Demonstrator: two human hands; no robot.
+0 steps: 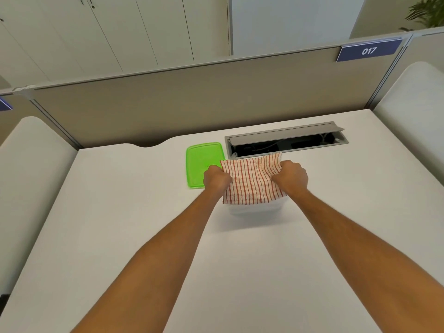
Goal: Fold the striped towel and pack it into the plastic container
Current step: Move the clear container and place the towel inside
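Note:
A red-and-white striped towel (252, 180), folded to a small rectangle, is held over the clear plastic container (255, 209). Only the container's near wall shows below the cloth. My left hand (216, 179) grips the towel's left edge in a fist. My right hand (292, 177) clutches the right edge, where the cloth bunches up. The towel hides the container's opening, so I cannot tell whether the cloth touches the inside.
A green lid (200, 164) lies flat on the white desk (144, 224), just left of the towel. Behind the towel is an open grey cable tray (286, 140) with a raised flap. A beige partition (192, 104) closes the desk's far side.

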